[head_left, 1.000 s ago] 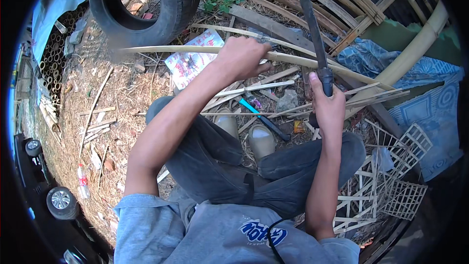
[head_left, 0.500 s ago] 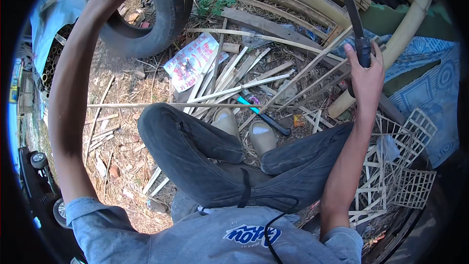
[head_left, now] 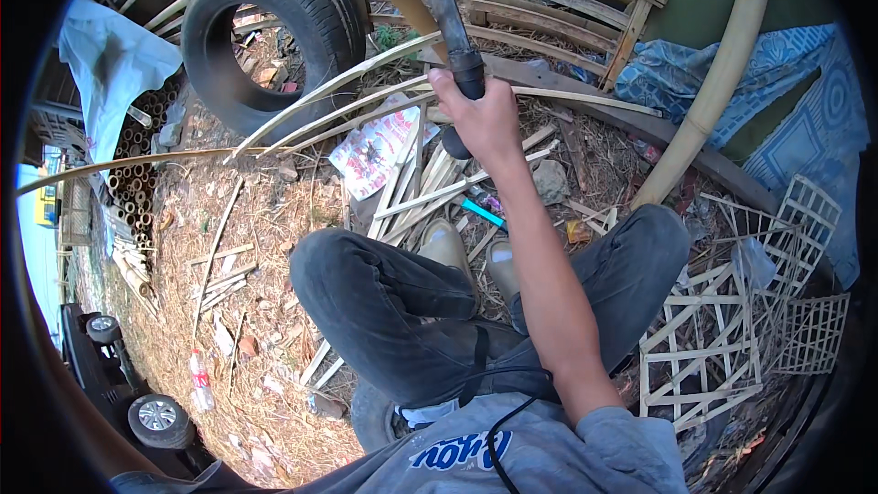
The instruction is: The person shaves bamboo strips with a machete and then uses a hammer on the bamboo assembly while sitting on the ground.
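My right hand (head_left: 483, 119) is closed around the black handle of a long dark blade (head_left: 441, 0), held upright over the ground ahead of my knees. The blade runs up and out of the top of the picture. Just beyond the hand, thin curved bamboo strips (head_left: 320, 96) arc from the left rim toward the blade. Cut bamboo slats (head_left: 416, 187) lie under the hand, in front of my pale boots (head_left: 448, 245). My left arm runs up along the left rim; its hand is out of the picture.
A black tyre (head_left: 265, 32) leans at the back left. Also there: a printed paper sheet (head_left: 370, 154), a blue-handled tool (head_left: 483, 214), white lattice panels (head_left: 713, 343) at right, a thick bamboo pole (head_left: 722, 82), blue cloth (head_left: 777, 82), a plastic bottle (head_left: 199, 380).
My right hand with the blade has swung from the right side to the middle. My left arm has risen and gone out past the left rim, its hand lost from sight.
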The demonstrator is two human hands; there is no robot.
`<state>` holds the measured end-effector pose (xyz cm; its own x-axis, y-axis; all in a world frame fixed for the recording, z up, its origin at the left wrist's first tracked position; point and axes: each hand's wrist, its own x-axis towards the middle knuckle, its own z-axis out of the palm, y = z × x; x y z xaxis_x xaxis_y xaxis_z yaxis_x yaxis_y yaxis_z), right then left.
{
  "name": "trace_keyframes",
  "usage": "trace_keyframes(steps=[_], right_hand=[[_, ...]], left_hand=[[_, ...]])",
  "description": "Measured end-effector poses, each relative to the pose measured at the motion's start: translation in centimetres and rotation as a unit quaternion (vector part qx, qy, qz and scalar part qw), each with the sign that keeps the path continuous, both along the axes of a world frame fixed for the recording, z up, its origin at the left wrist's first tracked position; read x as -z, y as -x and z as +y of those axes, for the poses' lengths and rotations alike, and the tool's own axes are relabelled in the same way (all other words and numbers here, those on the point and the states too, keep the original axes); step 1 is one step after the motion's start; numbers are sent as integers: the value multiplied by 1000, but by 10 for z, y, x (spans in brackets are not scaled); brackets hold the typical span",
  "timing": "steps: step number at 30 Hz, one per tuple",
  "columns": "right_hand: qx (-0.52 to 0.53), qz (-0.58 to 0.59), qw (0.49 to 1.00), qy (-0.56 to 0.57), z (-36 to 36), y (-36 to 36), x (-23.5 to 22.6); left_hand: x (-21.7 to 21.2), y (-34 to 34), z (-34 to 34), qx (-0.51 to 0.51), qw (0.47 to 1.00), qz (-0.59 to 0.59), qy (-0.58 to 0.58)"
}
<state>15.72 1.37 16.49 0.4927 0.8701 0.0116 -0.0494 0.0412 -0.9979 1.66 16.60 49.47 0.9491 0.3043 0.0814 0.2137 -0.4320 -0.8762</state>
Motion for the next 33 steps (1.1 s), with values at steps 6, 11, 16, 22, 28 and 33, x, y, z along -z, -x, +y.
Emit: trace_keyframes(steps=[6,11,16,22,28,33], right_hand=[[63,198,969,133,-110,69,51],[257,-51,951,165,-167,39,127],[336,182,901,206,-183,-4,154],[409,193,861,235,-190,-45,187],[377,231,862,249,-185,-7,176],[381,154,876,252,-191,11,151]], left_hand=[[117,-86,-33,71,958,268,73],[287,-171,-61,339,917,189,97],[360,-217,-92,480,866,41,135],[523,-168,-120,11,532,-450,717],[581,-117,-147,-180,403,-227,868],[546,-119,-148,-198,512,-326,770]])
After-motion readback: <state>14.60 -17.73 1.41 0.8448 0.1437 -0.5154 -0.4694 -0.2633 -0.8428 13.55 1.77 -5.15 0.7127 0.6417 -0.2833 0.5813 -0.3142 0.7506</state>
